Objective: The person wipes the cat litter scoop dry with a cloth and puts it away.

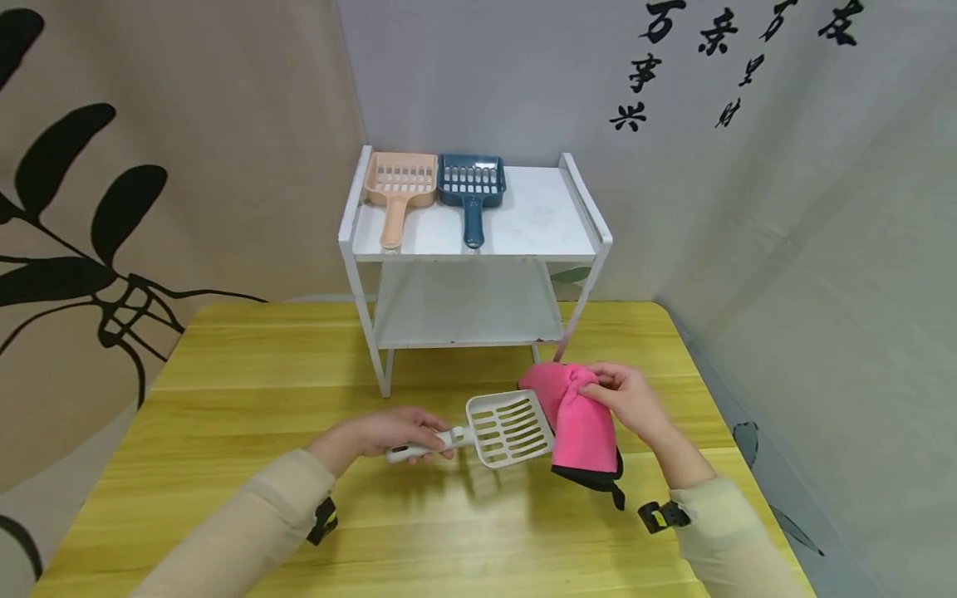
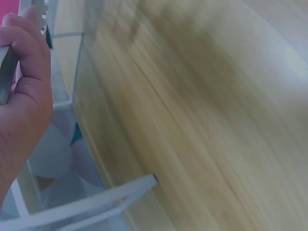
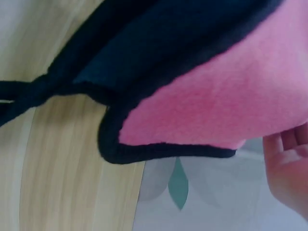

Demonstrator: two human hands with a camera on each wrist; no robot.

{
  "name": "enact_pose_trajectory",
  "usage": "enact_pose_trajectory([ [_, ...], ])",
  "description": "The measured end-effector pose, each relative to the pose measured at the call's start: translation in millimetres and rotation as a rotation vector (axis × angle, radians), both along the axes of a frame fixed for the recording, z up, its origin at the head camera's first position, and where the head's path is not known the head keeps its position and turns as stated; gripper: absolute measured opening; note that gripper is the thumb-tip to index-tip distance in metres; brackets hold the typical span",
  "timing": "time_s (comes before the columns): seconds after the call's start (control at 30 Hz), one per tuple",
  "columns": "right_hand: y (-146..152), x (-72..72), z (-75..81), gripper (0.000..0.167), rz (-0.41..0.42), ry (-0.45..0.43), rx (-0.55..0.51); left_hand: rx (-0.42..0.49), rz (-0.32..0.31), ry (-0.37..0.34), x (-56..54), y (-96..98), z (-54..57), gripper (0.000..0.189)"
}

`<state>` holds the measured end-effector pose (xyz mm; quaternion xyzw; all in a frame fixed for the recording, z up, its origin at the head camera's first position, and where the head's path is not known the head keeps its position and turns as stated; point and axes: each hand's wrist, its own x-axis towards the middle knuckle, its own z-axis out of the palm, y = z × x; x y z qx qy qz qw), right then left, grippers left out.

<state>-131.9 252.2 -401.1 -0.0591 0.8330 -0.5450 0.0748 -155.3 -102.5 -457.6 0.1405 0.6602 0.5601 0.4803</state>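
Observation:
In the head view my left hand (image 1: 404, 430) grips the handle of a white slotted litter scoop (image 1: 514, 428), held over the table with its head pointing right. My right hand (image 1: 626, 402) pinches a pink cloth (image 1: 585, 432) with black edging, which hangs bunched beneath the fingers. The scoop's head meets the cloth's left side in this view; whether they touch I cannot tell. The left wrist view shows curled fingers (image 2: 30, 57) around the grey-looking handle (image 2: 6, 72). Up close in the right wrist view, the cloth (image 3: 207, 106) shows a dark inner side and a black strap (image 3: 33, 96).
Behind the hands a white two-tier rack (image 1: 534, 208) stands on the wooden table (image 1: 299, 365). On its top shelf a peach scoop (image 1: 396, 203) and a dark blue scoop (image 1: 473, 212) lie side by side. Patterned curtains (image 1: 807, 208) surround the table.

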Motion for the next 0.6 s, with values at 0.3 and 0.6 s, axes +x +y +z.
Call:
enact_pose_trajectory([
  [0.3,-44.6,-0.9,-22.6,0.020,0.093,0.029,0.043,-0.029,0.016,0.029,-4.9,18.6,9.2,0.048],
  [0.6,-76.5,2.4,-31.8,0.018,0.275,0.065,0.131,-0.033,0.055,0.066,-8.4,29.4,21.6,0.044],
])
